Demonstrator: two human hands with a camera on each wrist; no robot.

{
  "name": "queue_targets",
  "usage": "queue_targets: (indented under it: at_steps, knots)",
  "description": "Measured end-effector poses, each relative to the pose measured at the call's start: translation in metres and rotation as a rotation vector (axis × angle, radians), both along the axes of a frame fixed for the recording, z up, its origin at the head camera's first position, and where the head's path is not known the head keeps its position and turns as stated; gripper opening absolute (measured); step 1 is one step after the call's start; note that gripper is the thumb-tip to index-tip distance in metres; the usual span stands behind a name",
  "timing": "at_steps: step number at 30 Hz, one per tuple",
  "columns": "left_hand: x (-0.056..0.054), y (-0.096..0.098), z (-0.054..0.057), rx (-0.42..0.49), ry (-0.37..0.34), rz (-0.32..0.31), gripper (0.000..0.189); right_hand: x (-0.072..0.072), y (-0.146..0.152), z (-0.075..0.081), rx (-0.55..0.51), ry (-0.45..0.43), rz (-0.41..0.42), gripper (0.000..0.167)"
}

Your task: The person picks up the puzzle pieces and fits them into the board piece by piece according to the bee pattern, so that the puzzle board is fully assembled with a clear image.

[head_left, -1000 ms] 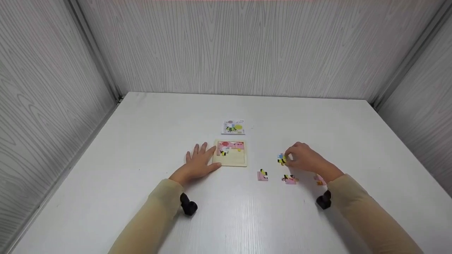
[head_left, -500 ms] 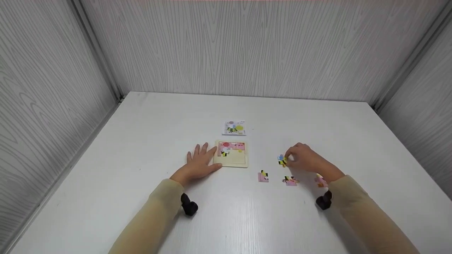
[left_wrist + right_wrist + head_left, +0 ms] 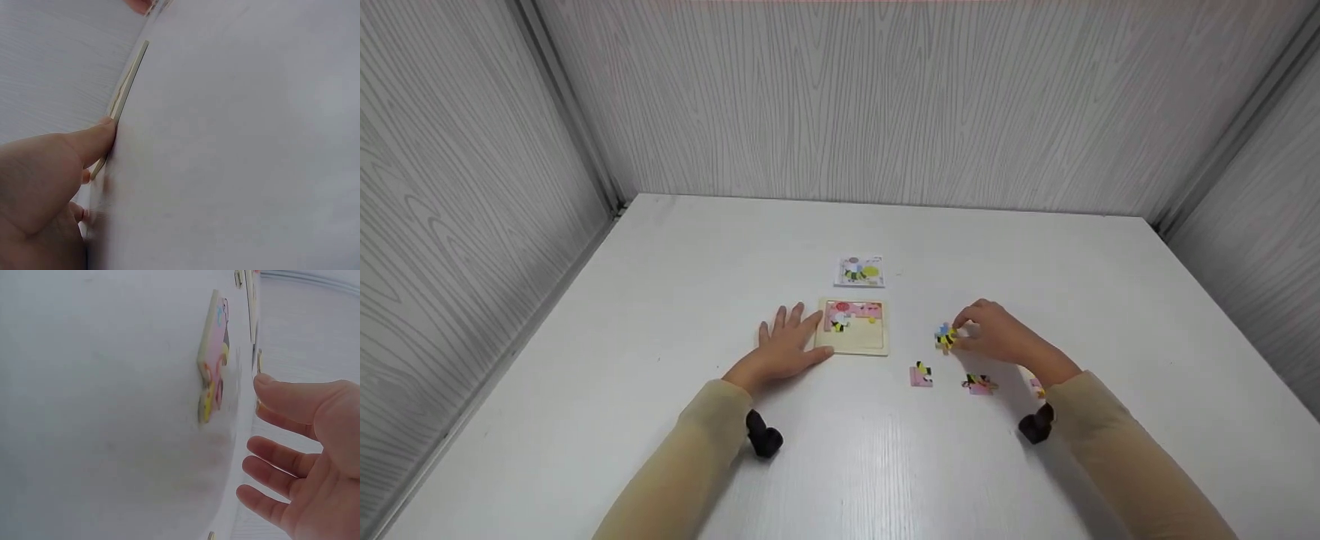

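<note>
My left hand [image 3: 784,346] lies with spread fingers at the left side of a wooden puzzle tray [image 3: 851,343]; its thumb [image 3: 98,138] touches the tray's near edge. Pink puzzle pieces fill the tray's top and left part, and bare wood shows at lower right. To the right of the tray, my right hand [image 3: 997,334] pinches a yellow, black and blue puzzle piece [image 3: 946,338] between thumb and index finger. In the right wrist view that piece is mostly hidden behind the thumb [image 3: 270,385], while the other fingers hang loosely bent.
Loose pink puzzle pieces lie nearer the person: one with a yellow tip [image 3: 921,375], one with a bee part [image 3: 979,384], and one partly under the right wrist [image 3: 1037,385]. A picture card with a bee [image 3: 859,271] lies behind the tray. Wood-grain panels surround the white table.
My right hand has shifted left toward the tray, and the pinched puzzle piece has moved with it. My left hand stays at the tray's edge.
</note>
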State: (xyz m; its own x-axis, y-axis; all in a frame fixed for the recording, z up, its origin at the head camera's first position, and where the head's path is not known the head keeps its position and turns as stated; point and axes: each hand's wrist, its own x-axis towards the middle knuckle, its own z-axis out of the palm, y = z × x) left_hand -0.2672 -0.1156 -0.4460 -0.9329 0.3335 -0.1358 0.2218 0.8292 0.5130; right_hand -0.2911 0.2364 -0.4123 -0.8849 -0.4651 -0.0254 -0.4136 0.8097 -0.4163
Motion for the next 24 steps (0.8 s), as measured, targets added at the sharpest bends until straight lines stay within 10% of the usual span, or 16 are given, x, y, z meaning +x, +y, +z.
queue_targets:
  at_steps: [24]
  knots:
    - [0.002, 0.001, 0.001, 0.025, -0.002, 0.015, 0.073, -0.002, -0.040, 0.007, -0.023, 0.003, 0.044, 0.027]
